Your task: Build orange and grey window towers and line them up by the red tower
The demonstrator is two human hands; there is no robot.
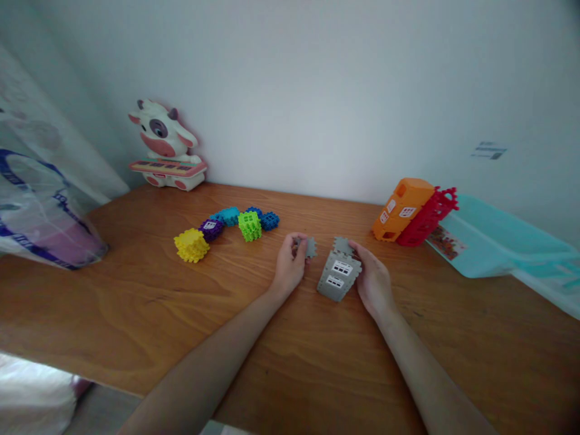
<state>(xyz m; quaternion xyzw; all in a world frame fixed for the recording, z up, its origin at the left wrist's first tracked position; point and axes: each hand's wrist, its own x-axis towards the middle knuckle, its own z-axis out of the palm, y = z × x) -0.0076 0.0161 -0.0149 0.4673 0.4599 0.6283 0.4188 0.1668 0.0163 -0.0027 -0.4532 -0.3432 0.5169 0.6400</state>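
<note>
The left hand pinches a small notched gray plastic piece between thumb and fingers. The right hand closes on the right edge of a gray windowed wall section, a building-toy panel with two white window frames. A second notched gray piece sits at the far end of that panel. The hands are apart, with a narrow gap between the small piece and the wall section, and all of this sits on a wooden table.

To the left of the wall section, past the left hand, runs a curved line of interlocking toy blocks: a yellow cluster, a purple block with a white window, a teal block, a lime-green block and a blue block. Just to its upper right, an orange windowed block building leans against a red notched piece. Farther right lies a pale blue plastic sheet. Well to its upper left, a toy cow with a keyboard stands against the wall, and a clear plastic bag with blue print sits beyond that at the table's left edge.
</note>
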